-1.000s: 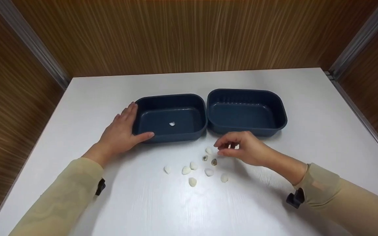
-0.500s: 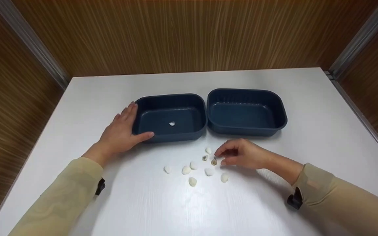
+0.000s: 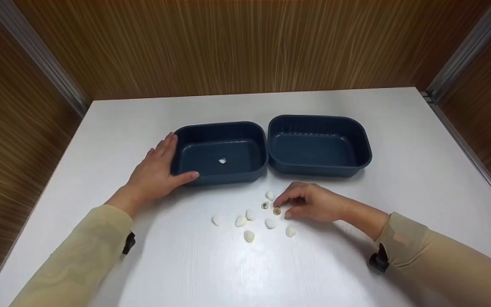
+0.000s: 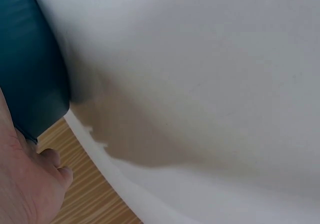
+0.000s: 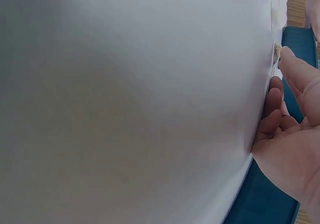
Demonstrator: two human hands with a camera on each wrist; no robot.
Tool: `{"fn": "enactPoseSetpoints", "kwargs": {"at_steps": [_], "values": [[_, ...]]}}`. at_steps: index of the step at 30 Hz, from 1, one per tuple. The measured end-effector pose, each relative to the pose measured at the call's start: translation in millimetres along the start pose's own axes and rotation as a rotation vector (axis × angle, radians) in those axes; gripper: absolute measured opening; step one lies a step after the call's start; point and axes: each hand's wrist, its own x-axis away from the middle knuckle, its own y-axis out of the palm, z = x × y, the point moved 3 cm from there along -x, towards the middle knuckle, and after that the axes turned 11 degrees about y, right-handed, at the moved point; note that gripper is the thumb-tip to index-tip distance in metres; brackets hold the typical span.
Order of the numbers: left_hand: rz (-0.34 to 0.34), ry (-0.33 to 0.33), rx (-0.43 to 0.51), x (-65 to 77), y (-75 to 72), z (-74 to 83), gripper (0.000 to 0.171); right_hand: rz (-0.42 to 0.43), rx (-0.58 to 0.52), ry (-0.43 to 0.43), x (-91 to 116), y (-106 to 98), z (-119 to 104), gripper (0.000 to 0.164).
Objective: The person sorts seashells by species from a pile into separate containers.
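My left hand (image 3: pixel 154 172) rests against the left end of the left dark blue tub (image 3: pixel 220 177), fingers straight along its side and thumb at the front rim. One small white seashell (image 3: pixel 222 160) lies inside that tub. My right hand (image 3: pixel 313 202) is low over the table, index fingertip right at a brownish seashell (image 3: pixel 277 211) and thumb a little apart on its right. Beside it lie a grey-and-white shell (image 3: pixel 265 205) and a white shell (image 3: pixel 270 195). In the right wrist view the other fingers (image 5: pixel 272 104) are curled near the tabletop.
Several more white shells, among them a ribbed one (image 3: pixel 241 221) and one nearest the front (image 3: pixel 249 236), lie spread on the white table (image 3: pixel 211 273). A second dark blue tub (image 3: pixel 320 169) stands right of the first. Wood-grain panels (image 3: pixel 245 47) enclose the back and sides.
My right hand has come down and slightly left, from above the shells to the brownish one, its index fingertip now at that shell. The left hand stays on the tub.
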Motion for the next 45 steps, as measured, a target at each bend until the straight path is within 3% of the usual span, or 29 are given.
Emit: {"fn": "enactPoseSetpoints", "kwargs": {"at_steps": [14,29,45], "values": [[-0.007,-0.005,0.0,-0.9,-0.5,-0.2,0.12,0.009,0.018,0.002,2,2,-3,0.032],[-0.001,-0.007,0.002,-0.6,-0.1,0.1,0.121,0.111,0.055,0.012,-1,10,-6,0.029],[0.007,0.01,-0.005,-1.1,0.7,-1.9,0.121,0.136,0.059,-0.009,0,13,-8,0.016]]}}
